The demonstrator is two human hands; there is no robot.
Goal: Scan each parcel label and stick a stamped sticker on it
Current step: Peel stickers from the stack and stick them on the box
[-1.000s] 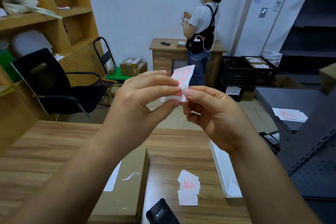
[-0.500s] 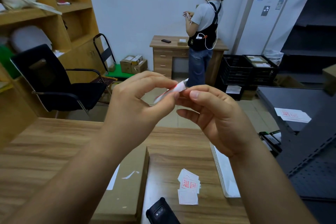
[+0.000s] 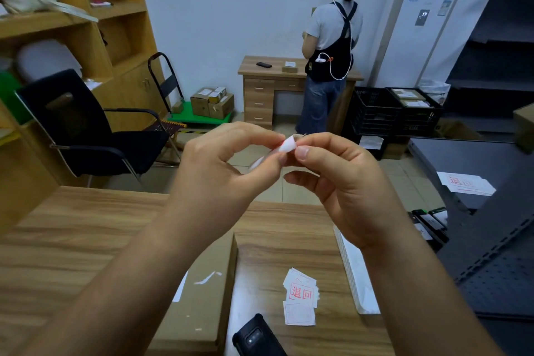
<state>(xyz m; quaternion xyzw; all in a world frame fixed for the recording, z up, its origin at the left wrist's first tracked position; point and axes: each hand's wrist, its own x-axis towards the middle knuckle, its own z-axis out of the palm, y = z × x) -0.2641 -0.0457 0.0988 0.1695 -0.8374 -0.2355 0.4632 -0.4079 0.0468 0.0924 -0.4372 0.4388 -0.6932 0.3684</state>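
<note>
Both hands are raised above the wooden table point(image 3: 72, 228). My left hand point(image 3: 222, 170) and my right hand point(image 3: 338, 182) pinch one small white sticker point(image 3: 286, 146) between fingertips; it is bent, and a corner curls up at my right thumb. Below, a flat cardboard parcel point(image 3: 199, 298) lies on the table, its white label mostly hidden by my left forearm. A small pile of red-stamped stickers point(image 3: 300, 298) lies right of the parcel. The black scanner point(image 3: 255, 338) sits at the near edge.
A white perforated strip point(image 3: 355, 272) lies along the table's right side. A dark metal shelf point(image 3: 476, 170) with more stamped stickers stands to the right. Another person point(image 3: 332, 46) stands at a far desk. A black chair point(image 3: 86, 130) and wooden shelving are on the left.
The sticker stood upright with its stamp facing me; it has turned edge-on and now is bent, a corner curling at my right thumb. Both hands stay together. The view shifted slightly.
</note>
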